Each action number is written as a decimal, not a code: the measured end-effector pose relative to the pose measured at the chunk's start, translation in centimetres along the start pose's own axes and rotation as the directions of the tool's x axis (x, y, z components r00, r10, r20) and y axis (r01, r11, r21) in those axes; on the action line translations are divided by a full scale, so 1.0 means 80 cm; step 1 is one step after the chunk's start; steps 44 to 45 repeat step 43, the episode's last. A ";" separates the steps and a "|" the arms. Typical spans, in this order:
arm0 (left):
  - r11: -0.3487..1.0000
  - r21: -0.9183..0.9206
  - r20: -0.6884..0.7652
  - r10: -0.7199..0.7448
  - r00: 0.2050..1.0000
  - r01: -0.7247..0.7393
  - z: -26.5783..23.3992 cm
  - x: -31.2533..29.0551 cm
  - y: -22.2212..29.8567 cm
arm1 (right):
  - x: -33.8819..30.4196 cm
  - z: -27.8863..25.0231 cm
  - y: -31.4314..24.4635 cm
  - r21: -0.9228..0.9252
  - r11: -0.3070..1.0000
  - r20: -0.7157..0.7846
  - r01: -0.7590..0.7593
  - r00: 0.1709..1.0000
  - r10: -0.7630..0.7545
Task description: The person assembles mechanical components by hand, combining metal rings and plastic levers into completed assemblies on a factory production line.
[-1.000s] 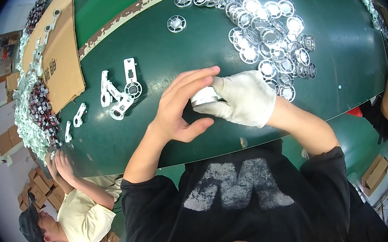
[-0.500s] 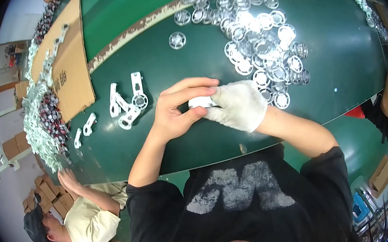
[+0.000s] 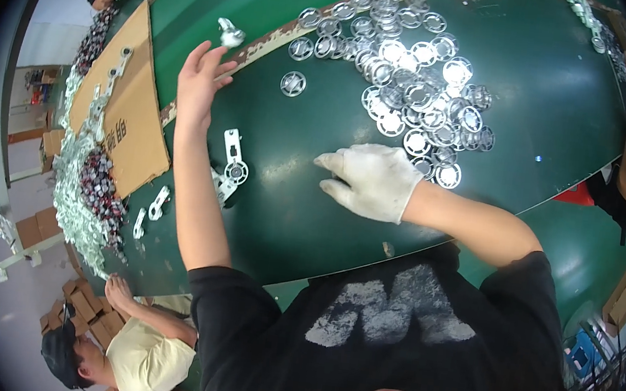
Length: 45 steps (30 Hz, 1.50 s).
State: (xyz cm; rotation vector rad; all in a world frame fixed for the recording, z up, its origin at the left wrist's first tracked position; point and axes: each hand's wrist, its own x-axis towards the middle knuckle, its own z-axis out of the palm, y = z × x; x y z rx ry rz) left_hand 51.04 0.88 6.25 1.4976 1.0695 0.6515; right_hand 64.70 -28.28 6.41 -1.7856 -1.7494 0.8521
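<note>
My bare left hand [image 3: 198,90] reaches far to the left with its fingers stretched apart and nothing in them. Just beyond its fingertips is a small white and silver part [image 3: 229,33], slightly blurred, over the green belt; I cannot tell whether it is in the air or touching the belt. My right hand [image 3: 372,181], in a whitish glove, hovers over the table's middle, its thumb apart from the fingers and nothing visible between them. White arm-shaped parts with round ends [image 3: 233,163] lie beside my left forearm, which partly hides them.
A heap of clear, shiny spoked discs [image 3: 417,91] covers the far middle of the green table. A cardboard sheet [image 3: 125,116] stands at the left, beside piles of white parts [image 3: 77,196] and dark red parts [image 3: 102,183]. Other people work at the left and right edges.
My hands have come apart. The left has swung far left and let go of the white part, which is now beyond its fingertips. The right has opened and stayed near the middle.
</note>
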 end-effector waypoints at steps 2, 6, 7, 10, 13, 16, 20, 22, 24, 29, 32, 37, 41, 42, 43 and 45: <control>0.930 0.349 0.086 0.089 0.992 -0.114 -0.010 -0.025 -0.003 | 0.002 -0.003 -0.002 -0.002 1.000 0.023 0.001 1.000 -0.001; 0.248 0.951 0.128 0.229 0.965 -0.185 -0.007 -0.132 0.012 | -0.002 0.000 0.003 -0.039 0.999 0.014 -0.017 1.000 0.018; 0.163 0.974 0.117 0.224 0.968 -0.156 -0.007 -0.158 0.008 | -0.002 -0.001 0.004 -0.050 0.999 0.035 -0.020 0.999 0.022; -0.023 0.990 0.138 0.160 0.977 -0.136 -0.024 -0.212 -0.016 | 0.000 0.000 0.001 -0.085 0.996 0.066 -0.003 0.998 0.009; 0.036 0.988 0.142 0.164 0.976 -0.150 -0.021 -0.223 -0.021 | 0.001 0.003 -0.004 -0.114 0.993 0.072 -0.004 0.997 0.013; 0.215 0.937 0.214 0.272 0.938 -0.276 -0.004 -0.226 -0.010 | 0.004 0.003 -0.010 -0.185 0.968 -0.137 0.167 0.972 -0.193; 0.502 0.643 0.493 0.307 0.814 -0.578 0.040 -0.217 0.017 | 0.014 0.009 -0.002 -0.400 0.858 -0.402 0.322 0.780 -0.480; 0.536 0.587 0.563 0.269 0.781 -0.607 0.053 -0.208 0.025 | 0.015 -0.004 -0.009 -0.506 0.846 -0.424 0.166 0.806 -0.412; 0.704 0.472 0.635 0.146 0.759 -0.530 0.066 -0.191 0.032 | 0.011 -0.003 0.019 -0.463 0.878 -0.351 0.125 0.883 -0.311; 0.554 0.704 0.362 0.259 0.895 -0.445 0.077 -0.120 -0.005 | 0.010 -0.017 0.015 -0.222 0.973 -0.483 -0.065 0.874 -0.052; 0.404 0.867 0.201 0.255 0.946 -0.293 0.102 -0.105 -0.007 | 0.008 -0.021 0.010 -0.189 0.980 -0.539 -0.055 0.840 -0.057; 0.430 0.837 0.239 0.270 0.933 -0.339 0.105 -0.095 -0.019 | 0.005 -0.014 0.017 -0.261 0.964 -0.566 -0.060 0.818 -0.102; 0.789 0.498 0.269 0.255 0.929 -0.361 0.098 -0.112 -0.023 | 0.004 -0.015 0.016 -0.236 0.971 -0.531 -0.038 0.842 -0.096; 0.714 0.559 0.266 0.328 0.906 -0.422 0.095 -0.122 -0.026 | 0.003 -0.017 0.015 -0.214 0.976 -0.509 -0.038 0.857 -0.079; 0.583 0.667 0.301 0.359 0.884 -0.464 0.090 -0.131 -0.030 | 0.001 -0.021 0.008 -0.219 0.973 -0.459 -0.072 0.888 -0.037; 0.583 0.667 0.301 0.359 0.884 -0.464 0.090 -0.131 -0.030 | 0.001 -0.021 0.008 -0.219 0.973 -0.459 -0.072 0.888 -0.037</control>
